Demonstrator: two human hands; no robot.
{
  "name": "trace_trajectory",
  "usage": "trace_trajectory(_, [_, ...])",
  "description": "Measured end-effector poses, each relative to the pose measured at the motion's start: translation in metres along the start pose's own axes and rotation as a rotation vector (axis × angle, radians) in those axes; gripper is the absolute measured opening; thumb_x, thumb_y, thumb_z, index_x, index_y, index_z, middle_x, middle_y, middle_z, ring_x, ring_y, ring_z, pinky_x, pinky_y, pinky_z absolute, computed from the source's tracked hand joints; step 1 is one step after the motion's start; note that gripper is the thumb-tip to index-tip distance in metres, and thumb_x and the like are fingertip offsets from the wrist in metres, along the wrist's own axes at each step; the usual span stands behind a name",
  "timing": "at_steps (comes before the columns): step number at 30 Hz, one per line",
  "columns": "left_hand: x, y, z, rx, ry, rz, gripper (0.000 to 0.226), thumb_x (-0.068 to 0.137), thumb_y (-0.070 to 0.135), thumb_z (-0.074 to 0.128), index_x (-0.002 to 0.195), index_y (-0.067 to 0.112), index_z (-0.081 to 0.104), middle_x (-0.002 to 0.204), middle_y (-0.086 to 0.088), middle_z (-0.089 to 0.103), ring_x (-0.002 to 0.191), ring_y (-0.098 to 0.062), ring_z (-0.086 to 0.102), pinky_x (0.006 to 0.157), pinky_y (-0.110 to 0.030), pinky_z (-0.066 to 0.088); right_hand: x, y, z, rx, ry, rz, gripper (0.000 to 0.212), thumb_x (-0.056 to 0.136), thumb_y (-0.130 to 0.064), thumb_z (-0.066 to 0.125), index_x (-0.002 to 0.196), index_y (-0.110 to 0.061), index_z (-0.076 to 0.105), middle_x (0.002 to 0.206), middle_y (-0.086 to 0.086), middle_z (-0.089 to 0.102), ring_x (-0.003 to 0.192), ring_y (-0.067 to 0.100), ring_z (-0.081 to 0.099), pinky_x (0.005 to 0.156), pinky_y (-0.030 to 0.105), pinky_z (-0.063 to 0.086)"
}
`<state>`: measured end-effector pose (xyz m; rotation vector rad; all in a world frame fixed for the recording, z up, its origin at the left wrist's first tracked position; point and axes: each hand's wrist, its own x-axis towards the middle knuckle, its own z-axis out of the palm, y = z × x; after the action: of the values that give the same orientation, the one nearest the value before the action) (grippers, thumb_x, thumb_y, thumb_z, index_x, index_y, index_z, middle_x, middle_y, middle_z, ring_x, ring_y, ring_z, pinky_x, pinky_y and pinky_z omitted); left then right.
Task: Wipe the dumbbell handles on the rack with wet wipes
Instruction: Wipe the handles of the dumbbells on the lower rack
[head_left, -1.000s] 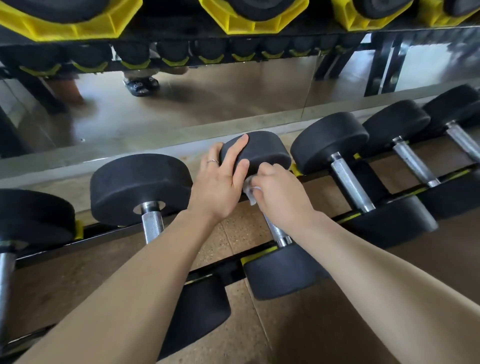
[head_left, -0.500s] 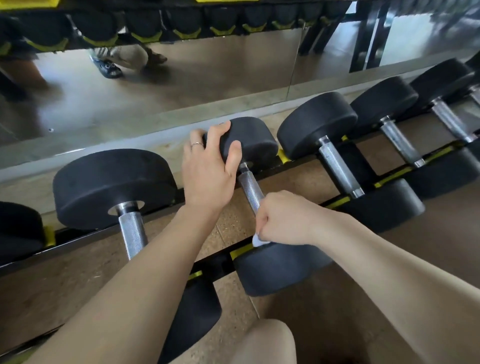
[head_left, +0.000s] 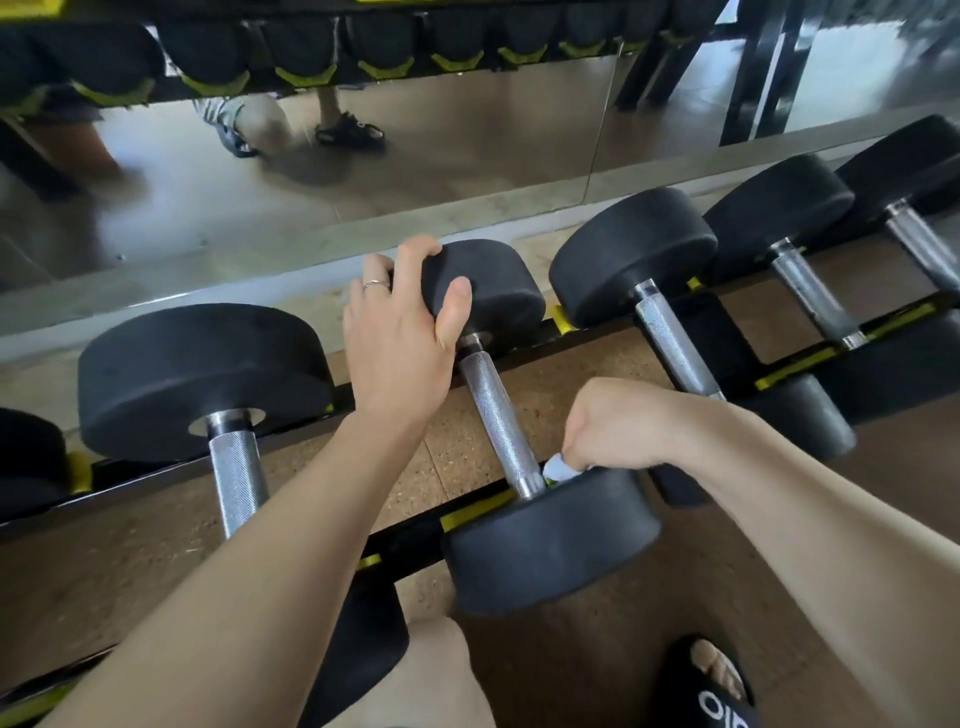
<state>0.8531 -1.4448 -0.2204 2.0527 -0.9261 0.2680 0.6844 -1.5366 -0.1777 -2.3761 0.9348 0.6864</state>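
A black dumbbell lies across the rack in the middle, its knurled steel handle (head_left: 493, 410) bare along most of its length. My left hand (head_left: 402, 338) grips the far head (head_left: 493, 291) of this dumbbell, thumb and fingers curled over its edge. My right hand (head_left: 618, 423) is closed around a white wet wipe (head_left: 560, 467), pressed at the near end of the handle right beside the near head (head_left: 550, 540). Most of the wipe is hidden in my fist.
More dumbbells rest on the rack (head_left: 467, 512): a large one at left (head_left: 202, 374) and several to the right (head_left: 639, 254). A mirror (head_left: 415, 171) runs behind the rack. My knee (head_left: 436, 675) and sandalled foot (head_left: 717, 686) are at the bottom.
My right hand has slid the wipe down the handle from the far head to the near head. My left hand has stayed on the far head. The view has tilted downward.
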Motion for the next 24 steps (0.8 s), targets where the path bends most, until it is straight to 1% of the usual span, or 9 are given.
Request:
trace_trajectory(3, [-0.001, 0.0, 0.0, -0.007, 0.012, -0.003, 0.041, 0.097, 0.049, 0.04, 0.128, 0.024, 0.051, 0.111, -0.008, 0.052, 0.1, -0.031, 0.05, 0.09, -0.048, 0.044, 0.005, 0.014, -0.002, 0.111, 0.043, -0.043, 0.024, 0.084, -0.016, 0.062, 0.092, 0.004, 0.072, 0.074, 0.009, 0.057, 0.071, 0.018, 0.05, 0.064, 0.03, 0.035])
trace_trajectory(6, [-0.001, 0.002, 0.001, -0.002, 0.032, -0.017, 0.04, 0.097, 0.048, 0.041, 0.128, 0.025, 0.051, 0.111, -0.008, 0.053, 0.1, -0.031, 0.051, 0.089, -0.048, 0.045, 0.0, 0.006, -0.014, 0.291, 0.119, -0.216, 0.016, 0.086, -0.023, 0.066, 0.088, -0.013, 0.079, 0.086, 0.006, 0.073, 0.077, 0.018, 0.065, 0.067, 0.028, 0.046])
trace_trajectory(8, [-0.001, 0.003, 0.001, -0.012, 0.039, -0.026, 0.04, 0.097, 0.047, 0.042, 0.128, 0.024, 0.051, 0.111, -0.007, 0.053, 0.1, -0.031, 0.051, 0.088, -0.048, 0.045, 0.0, -0.005, -0.008, 0.225, 0.054, -0.3, 0.01, 0.082, -0.029, 0.071, 0.083, -0.024, 0.08, 0.088, -0.002, 0.075, 0.085, 0.016, 0.069, 0.077, 0.037, 0.055])
trace_trajectory(10, [-0.002, 0.004, 0.001, -0.022, 0.035, -0.027, 0.039, 0.097, 0.046, 0.042, 0.128, 0.025, 0.051, 0.112, -0.006, 0.051, 0.102, -0.029, 0.05, 0.088, -0.047, 0.045, 0.003, -0.015, 0.007, 0.094, 0.0, -0.308, 0.008, 0.08, -0.027, 0.072, 0.078, -0.024, 0.079, 0.085, -0.004, 0.075, 0.085, 0.016, 0.07, 0.085, 0.043, 0.059])
trace_trajectory(13, [-0.003, 0.004, 0.0, -0.024, 0.032, -0.028, 0.039, 0.098, 0.046, 0.042, 0.129, 0.025, 0.05, 0.112, -0.006, 0.051, 0.102, -0.028, 0.05, 0.087, -0.047, 0.046, 0.01, -0.012, 0.01, 0.07, -0.046, -0.267, 0.014, 0.076, -0.033, 0.073, 0.075, -0.02, 0.078, 0.085, 0.001, 0.075, 0.087, 0.022, 0.071, 0.084, 0.045, 0.058])
trace_trajectory(16, [-0.003, 0.006, -0.001, -0.024, 0.027, -0.04, 0.039, 0.097, 0.047, 0.041, 0.13, 0.027, 0.049, 0.114, -0.004, 0.05, 0.103, -0.026, 0.049, 0.087, -0.048, 0.046, 0.017, 0.003, -0.002, 0.105, -0.128, -0.216, 0.03, 0.068, -0.042, 0.072, 0.082, -0.016, 0.079, 0.091, 0.008, 0.075, 0.09, 0.028, 0.072, 0.07, 0.039, 0.053])
trace_trajectory(20, [-0.004, 0.008, -0.001, -0.041, 0.042, -0.05, 0.04, 0.095, 0.048, 0.042, 0.129, 0.028, 0.05, 0.114, -0.003, 0.051, 0.103, -0.026, 0.05, 0.086, -0.047, 0.047, 0.033, 0.021, 0.001, 0.041, -0.141, -0.188, 0.018, 0.084, -0.022, 0.064, 0.085, -0.008, 0.077, 0.09, 0.012, 0.072, 0.076, 0.019, 0.058, 0.069, 0.033, 0.043])
trace_trajectory(22, [-0.003, 0.007, 0.0, -0.038, 0.049, -0.049, 0.04, 0.095, 0.049, 0.042, 0.128, 0.028, 0.05, 0.115, -0.002, 0.052, 0.104, -0.025, 0.051, 0.085, -0.047, 0.047, 0.041, 0.024, 0.006, 0.136, -0.127, -0.211, 0.015, 0.085, -0.012, 0.059, 0.077, -0.01, 0.072, 0.083, 0.01, 0.068, 0.076, 0.018, 0.058, 0.072, 0.033, 0.046])
trace_trajectory(24, [-0.001, 0.006, 0.002, -0.032, 0.057, -0.046, 0.04, 0.095, 0.049, 0.042, 0.128, 0.028, 0.051, 0.115, -0.002, 0.052, 0.105, -0.026, 0.051, 0.083, -0.047, 0.048, 0.046, 0.02, 0.01, 0.328, -0.155, -0.216, 0.021, 0.087, -0.001, 0.051, 0.068, -0.006, 0.058, 0.074, 0.009, 0.057, 0.076, 0.019, 0.058, 0.077, 0.03, 0.05])
